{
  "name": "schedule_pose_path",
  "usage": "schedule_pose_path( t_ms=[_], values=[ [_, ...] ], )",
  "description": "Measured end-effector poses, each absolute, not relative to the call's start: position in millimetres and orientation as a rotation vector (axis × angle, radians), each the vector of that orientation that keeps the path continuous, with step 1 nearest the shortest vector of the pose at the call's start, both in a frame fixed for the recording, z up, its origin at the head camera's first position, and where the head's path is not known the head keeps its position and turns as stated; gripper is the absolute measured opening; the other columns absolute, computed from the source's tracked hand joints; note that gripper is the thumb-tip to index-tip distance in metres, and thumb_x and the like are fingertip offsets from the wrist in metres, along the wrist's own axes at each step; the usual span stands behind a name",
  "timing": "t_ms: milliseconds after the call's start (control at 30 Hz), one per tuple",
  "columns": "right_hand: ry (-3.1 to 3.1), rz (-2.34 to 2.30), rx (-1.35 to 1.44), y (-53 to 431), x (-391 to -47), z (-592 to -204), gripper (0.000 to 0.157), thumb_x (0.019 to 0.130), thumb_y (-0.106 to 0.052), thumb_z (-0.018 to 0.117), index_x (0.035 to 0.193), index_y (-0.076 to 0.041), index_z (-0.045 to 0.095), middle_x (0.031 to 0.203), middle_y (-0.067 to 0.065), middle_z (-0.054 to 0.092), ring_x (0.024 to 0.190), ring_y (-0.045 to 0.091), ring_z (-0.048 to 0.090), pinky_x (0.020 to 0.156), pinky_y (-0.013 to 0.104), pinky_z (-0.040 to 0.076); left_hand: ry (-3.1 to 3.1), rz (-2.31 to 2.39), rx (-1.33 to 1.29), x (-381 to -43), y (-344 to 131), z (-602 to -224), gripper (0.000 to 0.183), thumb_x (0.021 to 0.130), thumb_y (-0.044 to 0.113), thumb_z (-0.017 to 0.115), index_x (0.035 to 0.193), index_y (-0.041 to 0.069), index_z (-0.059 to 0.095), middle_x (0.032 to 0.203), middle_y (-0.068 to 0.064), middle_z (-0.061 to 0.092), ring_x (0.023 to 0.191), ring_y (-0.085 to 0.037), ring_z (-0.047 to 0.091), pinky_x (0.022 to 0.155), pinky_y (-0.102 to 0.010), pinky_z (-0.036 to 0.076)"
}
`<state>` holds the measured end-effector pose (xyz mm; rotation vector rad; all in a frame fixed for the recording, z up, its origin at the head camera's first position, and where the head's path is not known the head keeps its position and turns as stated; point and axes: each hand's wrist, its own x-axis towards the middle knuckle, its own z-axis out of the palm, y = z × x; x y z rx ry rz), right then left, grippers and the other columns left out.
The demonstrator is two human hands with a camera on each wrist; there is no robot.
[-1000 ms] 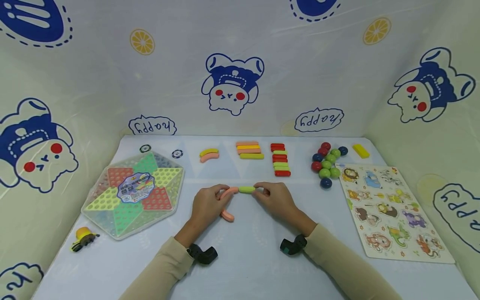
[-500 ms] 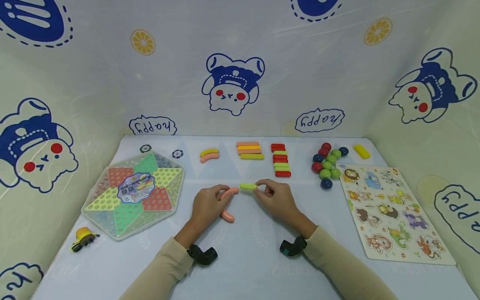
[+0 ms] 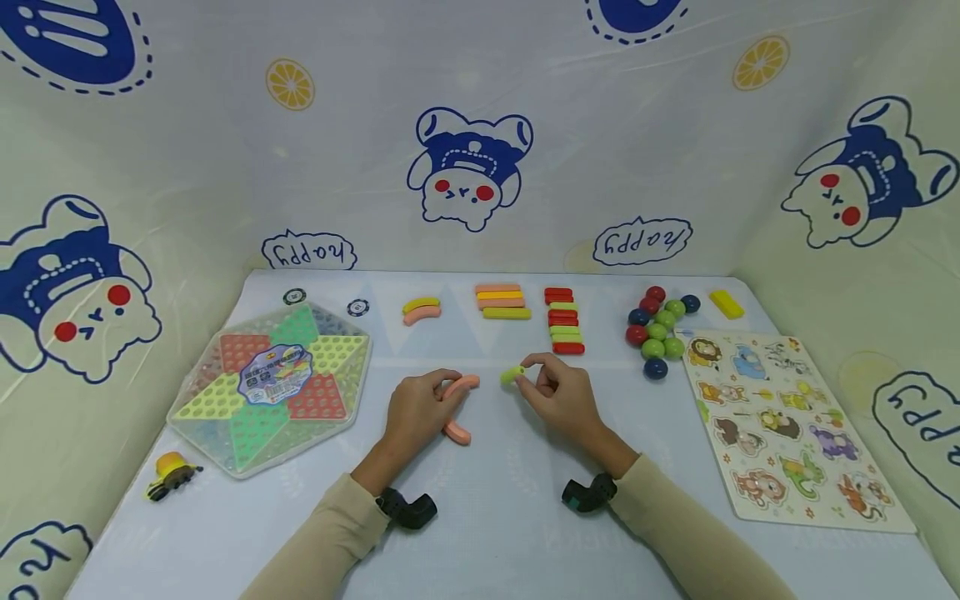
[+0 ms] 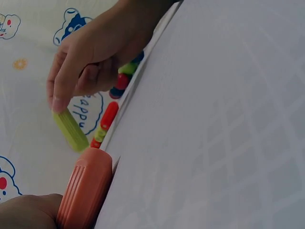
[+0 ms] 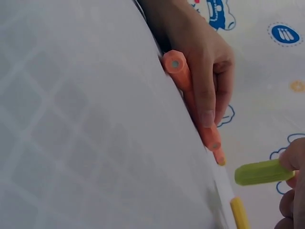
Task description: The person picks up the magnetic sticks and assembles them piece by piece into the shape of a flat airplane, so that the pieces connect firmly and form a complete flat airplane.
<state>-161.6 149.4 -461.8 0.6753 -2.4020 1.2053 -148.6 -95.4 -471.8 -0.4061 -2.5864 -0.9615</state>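
While your left hand [image 3: 417, 407] pinches the pink curve [image 3: 458, 433] mid-frame, your right hand [image 3: 564, 398] pinches a green stick [image 3: 511, 375] apart from it. The curve looks formed, the stick not yet joined.

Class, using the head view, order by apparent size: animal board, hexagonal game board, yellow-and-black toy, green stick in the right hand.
1. Animal board and hexagonal game board: too alike to rank.
2. Yellow-and-black toy.
3. Green stick, partly hidden by the right hand.
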Motion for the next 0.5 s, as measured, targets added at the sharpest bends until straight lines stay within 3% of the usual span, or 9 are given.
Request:
schedule_pose_path(
  t_ms=[267, 500],
  values=[
    [-2.413, 1.115, 0.670, 151, -160, -457, 0.026, 0.080, -0.017, 0.074, 0.103, -0.015, 0.061, 0.056, -0.008, 0.040, 0.047, 0.007, 0.038, 0.043, 0.024, 0.032, -2.599, -0.963, -0.392, -148, -96, -472, 0.025, 0.081, 0.035, 0.073, 0.097, 0.016, 0.073, 0.045, 0.013, 0.038, 0.039, -0.006, 0.035, 0.040, -0.027, 0.030],
    [-2.520, 0.737, 0.689, 156, -159, -445, 0.023, 0.080, -0.027, 0.070, 0.099, -0.018, 0.059, 0.054, -0.010, 0.038, 0.042, 0.007, 0.032, 0.039, 0.023, 0.029, -2.582, -0.964, -0.414, -149, -96, -472, 0.023, 0.082, 0.035, 0.072, 0.095, 0.017, 0.073, 0.043, 0.014, 0.037, 0.039, -0.006, 0.035, 0.040, -0.027, 0.029]
  ],
)
